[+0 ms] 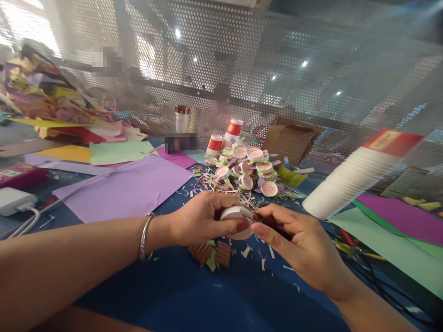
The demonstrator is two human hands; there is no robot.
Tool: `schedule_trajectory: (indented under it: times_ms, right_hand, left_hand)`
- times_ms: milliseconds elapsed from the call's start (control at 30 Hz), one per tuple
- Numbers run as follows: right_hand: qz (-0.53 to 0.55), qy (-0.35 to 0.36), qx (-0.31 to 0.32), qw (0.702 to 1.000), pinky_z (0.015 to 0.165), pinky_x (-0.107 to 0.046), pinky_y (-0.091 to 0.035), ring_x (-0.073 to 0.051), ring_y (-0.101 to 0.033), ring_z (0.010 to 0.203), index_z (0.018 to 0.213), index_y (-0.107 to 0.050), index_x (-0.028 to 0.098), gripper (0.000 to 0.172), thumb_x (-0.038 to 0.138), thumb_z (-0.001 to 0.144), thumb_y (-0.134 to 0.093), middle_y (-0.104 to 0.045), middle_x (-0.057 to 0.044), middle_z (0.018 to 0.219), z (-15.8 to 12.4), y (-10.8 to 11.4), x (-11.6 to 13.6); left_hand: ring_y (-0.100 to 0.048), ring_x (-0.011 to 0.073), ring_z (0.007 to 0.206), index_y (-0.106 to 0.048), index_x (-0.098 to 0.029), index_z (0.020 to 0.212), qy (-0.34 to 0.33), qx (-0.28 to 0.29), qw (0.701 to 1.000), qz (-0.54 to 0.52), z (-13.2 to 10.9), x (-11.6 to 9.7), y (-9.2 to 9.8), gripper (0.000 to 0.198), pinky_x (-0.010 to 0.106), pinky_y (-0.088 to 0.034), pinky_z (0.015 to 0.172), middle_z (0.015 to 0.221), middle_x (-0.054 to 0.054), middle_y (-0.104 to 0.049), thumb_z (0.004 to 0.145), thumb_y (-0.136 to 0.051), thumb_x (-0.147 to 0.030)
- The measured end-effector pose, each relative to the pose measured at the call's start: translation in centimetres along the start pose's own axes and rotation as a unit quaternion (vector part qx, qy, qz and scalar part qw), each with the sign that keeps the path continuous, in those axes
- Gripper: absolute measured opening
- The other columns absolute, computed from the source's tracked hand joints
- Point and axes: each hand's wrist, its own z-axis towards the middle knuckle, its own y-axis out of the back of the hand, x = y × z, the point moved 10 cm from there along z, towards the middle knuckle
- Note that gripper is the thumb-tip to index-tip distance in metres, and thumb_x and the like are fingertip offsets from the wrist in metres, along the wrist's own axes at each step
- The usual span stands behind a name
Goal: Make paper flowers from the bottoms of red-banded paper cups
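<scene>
My left hand (202,221) is closed on a white paper cup piece (232,212), thumb in front and fingers behind. My right hand (301,242) is wrapped round a pair of scissors (248,218); their metal blades meet the edge of the cup piece, and the handles are mostly hidden by my fingers. Just below the hands lie brown corrugated cardboard scraps (223,253) with a strip of green paper. Beyond them is a heap of cut cup bottoms (246,167) with red print and purple and green paper bits attached.
A tall leaning stack of paper cups (353,177) stands at right, beside coloured sheets and black cables. Purple paper (128,189), a white charger (15,201) and its cable lie at left. Behind are a lidded jar (182,121), a cardboard box (290,138) and a perforated metal screen (235,55).
</scene>
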Motion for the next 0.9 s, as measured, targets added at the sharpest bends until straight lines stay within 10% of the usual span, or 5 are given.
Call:
schedule_trajectory:
  times_ms: [900]
  right_hand:
    - [-0.047,0.038,-0.013,0.998,0.047,-0.023,-0.033,-0.01,-0.04,0.053,0.077,-0.061,0.021,0.033,0.047,0.098,-0.06,-0.045,0.006,0.062,-0.2,0.1,1.3]
  left_hand:
    - [-0.042,0.0062,0.058,-0.069,-0.013,0.088,-0.039,0.018,0.998,0.039,-0.1,-1.4,0.0,0.009,0.017,-0.036,0.052,0.065,-0.006,-0.051,0.089,-0.067,-0.021]
